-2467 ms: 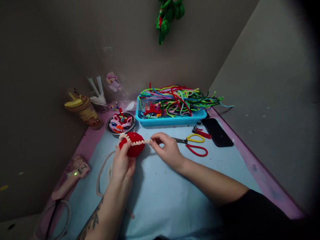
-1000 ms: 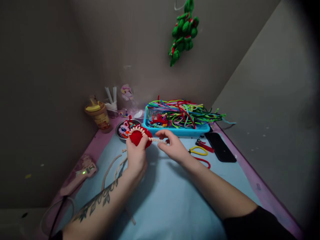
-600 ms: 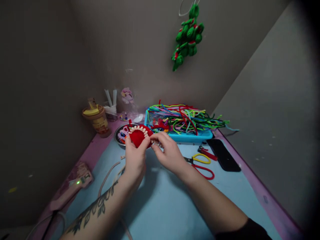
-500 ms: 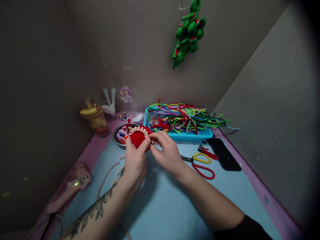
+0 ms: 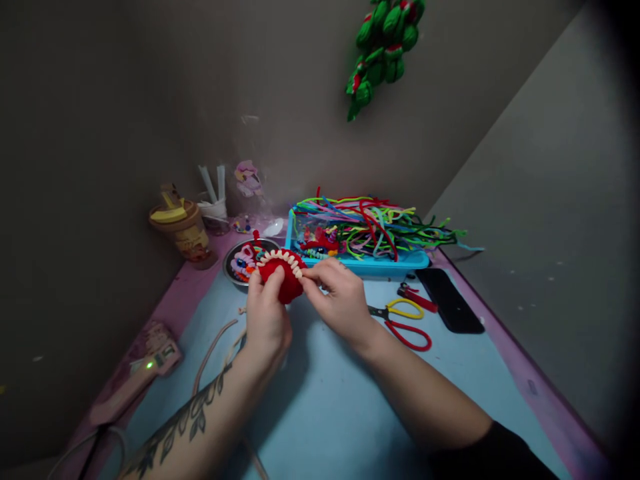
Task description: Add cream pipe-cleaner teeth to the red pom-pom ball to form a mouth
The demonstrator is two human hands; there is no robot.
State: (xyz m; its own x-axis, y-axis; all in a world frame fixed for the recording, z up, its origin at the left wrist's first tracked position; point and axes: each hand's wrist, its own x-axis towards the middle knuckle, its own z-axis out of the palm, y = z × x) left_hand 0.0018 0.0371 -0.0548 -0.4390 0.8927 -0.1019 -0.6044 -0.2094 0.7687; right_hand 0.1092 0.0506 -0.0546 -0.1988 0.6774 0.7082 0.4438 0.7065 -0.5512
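A round, fuzzy red craft piece [image 5: 290, 288] is held up over the blue mat. Along its upper edge runs a scalloped cream trim [image 5: 286, 257] that looks like bent pipe cleaner. My left hand [image 5: 266, 313] is closed on the red piece from the left, thumb across its front. At the piece's right side my right hand [image 5: 341, 297] pinches the end of the cream trim between thumb and fingertips. Just behind the piece stands a metal bowl [image 5: 226, 267] with small coloured fuzzy shapes in it.
A blue tray [image 5: 370, 268] heaped with colourful pipe cleaners lies at the back. Scissors [image 5: 407, 327], a red-handled clipper [image 5: 420, 299] and a black phone [image 5: 450, 301] are on the right. A pink glue gun [image 5: 135, 387] and a lidded cup [image 5: 183, 230] stand left. A green ornament [image 5: 383, 57] hangs above.
The red piece has turned, so more of its front and the trim's right end show. My left thumb now lies over its face, and my right hand has shifted slightly right along the trim.
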